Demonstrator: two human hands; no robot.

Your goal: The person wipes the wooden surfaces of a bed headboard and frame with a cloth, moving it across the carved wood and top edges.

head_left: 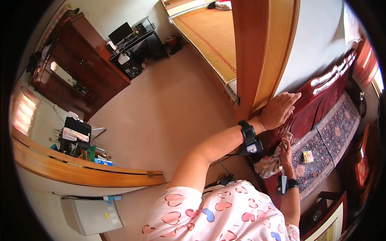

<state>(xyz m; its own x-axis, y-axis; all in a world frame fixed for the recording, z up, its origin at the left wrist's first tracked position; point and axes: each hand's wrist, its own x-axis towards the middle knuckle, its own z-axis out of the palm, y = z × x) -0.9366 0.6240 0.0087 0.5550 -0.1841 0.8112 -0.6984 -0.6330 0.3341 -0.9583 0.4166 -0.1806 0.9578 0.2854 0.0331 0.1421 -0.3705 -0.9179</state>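
My left hand (279, 109) reaches across with its fingers extended, by the carved end of a dark red wooden bench (319, 116) next to the door frame. Nothing shows in its grasp, and whether the palm touches the wood is hidden. Lower down, my right hand (286, 152) grips a cream patterned cloth (270, 165) that hangs over the bench's near end. A small pale patterned piece (288, 136) sticks out past those fingers; I cannot tell if it belongs to the cloth. A dark floral seat pad (321, 144) covers the seat, with a small colourful box (308, 156) on it.
A wooden door frame (259, 54) stands beside my left arm. Through it are a bed with a tan mat (208, 36), a computer desk (134, 45), a dark wardrobe (81, 60) and a chair (77, 129). A white appliance (93, 215) stands lower left, a framed wooden piece (327, 217) lower right.
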